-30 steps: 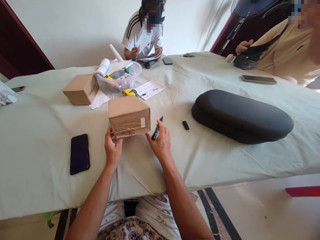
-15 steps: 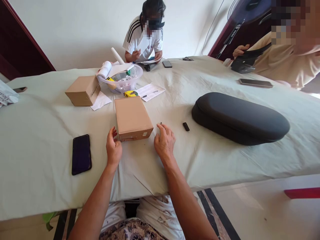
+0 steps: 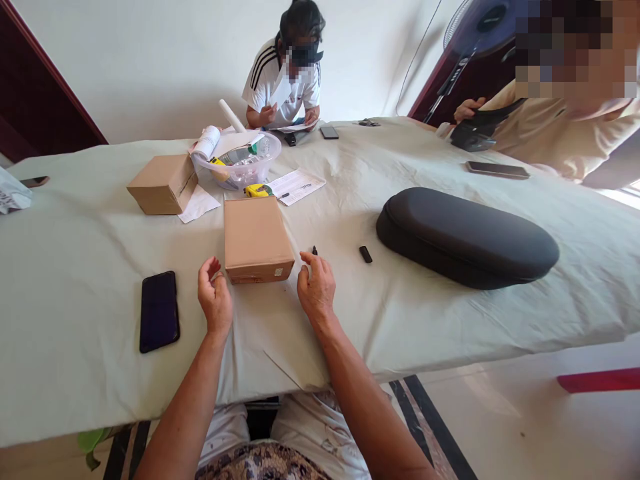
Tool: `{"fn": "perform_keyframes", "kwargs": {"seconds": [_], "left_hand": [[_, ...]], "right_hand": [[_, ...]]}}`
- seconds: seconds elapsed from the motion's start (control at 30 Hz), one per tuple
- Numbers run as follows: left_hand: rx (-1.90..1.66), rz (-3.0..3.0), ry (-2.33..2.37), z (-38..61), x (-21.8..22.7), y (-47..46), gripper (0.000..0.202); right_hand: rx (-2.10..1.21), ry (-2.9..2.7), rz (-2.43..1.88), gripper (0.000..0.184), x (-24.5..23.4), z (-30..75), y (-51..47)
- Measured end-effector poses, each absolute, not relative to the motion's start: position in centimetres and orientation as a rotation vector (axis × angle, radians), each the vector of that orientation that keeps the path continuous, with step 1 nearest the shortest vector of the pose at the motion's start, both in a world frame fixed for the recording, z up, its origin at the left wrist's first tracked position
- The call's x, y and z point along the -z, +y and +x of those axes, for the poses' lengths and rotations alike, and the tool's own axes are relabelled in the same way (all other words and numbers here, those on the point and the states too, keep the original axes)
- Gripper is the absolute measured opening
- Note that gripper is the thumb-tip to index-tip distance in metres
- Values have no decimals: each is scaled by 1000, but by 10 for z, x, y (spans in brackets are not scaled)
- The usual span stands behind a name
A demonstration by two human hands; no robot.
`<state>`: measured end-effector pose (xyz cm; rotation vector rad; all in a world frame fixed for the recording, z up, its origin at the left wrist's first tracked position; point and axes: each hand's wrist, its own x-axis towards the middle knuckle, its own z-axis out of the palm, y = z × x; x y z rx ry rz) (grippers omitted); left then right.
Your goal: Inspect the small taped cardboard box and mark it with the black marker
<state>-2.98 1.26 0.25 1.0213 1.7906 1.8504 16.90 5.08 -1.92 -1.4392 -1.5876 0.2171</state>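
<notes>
A closed brown cardboard box (image 3: 257,230) lies flat on the cloth-covered table, between my two hands. Just off its near left corner is my left hand (image 3: 216,297), open, its fingers slightly curled and holding nothing. My right hand (image 3: 317,287) rests by the near right corner, open and empty, with thumb and fingers apart. Behind its fingertips a small black object (image 3: 315,251) pokes out, partly hidden. Further right lies a small black oblong piece (image 3: 365,254). A dark phone (image 3: 159,311) lies left of my left hand.
A large black case (image 3: 467,237) occupies the right side. Farther back are a second cardboard box (image 3: 163,183), a filled plastic basin (image 3: 245,175), a yellow tape measure (image 3: 259,191) and a printed sheet (image 3: 300,185). Two people sit across the table, one (image 3: 287,87) holding papers.
The view has shifted slightly. The box now sits a little squarer to me, and more of the small black object shows behind my right hand. Both hands stay open beside the box.
</notes>
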Motion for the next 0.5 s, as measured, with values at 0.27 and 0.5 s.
{"fn": "perform_keyframes", "kwargs": {"seconds": [0.27,0.5], "left_hand": [[-2035,1164,1450,7,-81,-24,33],[-1592,1700,1546,19,-132,-161,58]], "right_hand": [[-214,-1577,-1757,33,16,170,55],[-278,-1657,-1899,43,12,173,49]]}}
